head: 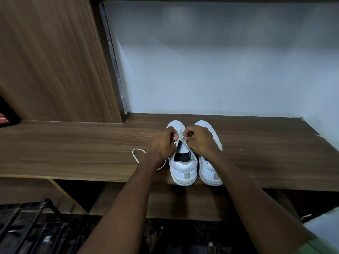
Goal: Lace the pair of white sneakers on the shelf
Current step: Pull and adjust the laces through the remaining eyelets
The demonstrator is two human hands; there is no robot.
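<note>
Two white sneakers stand side by side on the wooden shelf, heels toward me. Over the left sneaker, my left hand and my right hand each pinch a strand of its white lace above the eyelets. My right forearm crosses the right sneaker and hides its middle. A second loose white lace lies in a loop on the shelf to the left, partly hidden under my left wrist.
A wood side panel rises at the left and a pale wall closes the back. A lower shelf sits beneath. A black metal rack stands at the lower left. A dark box with red sits far left.
</note>
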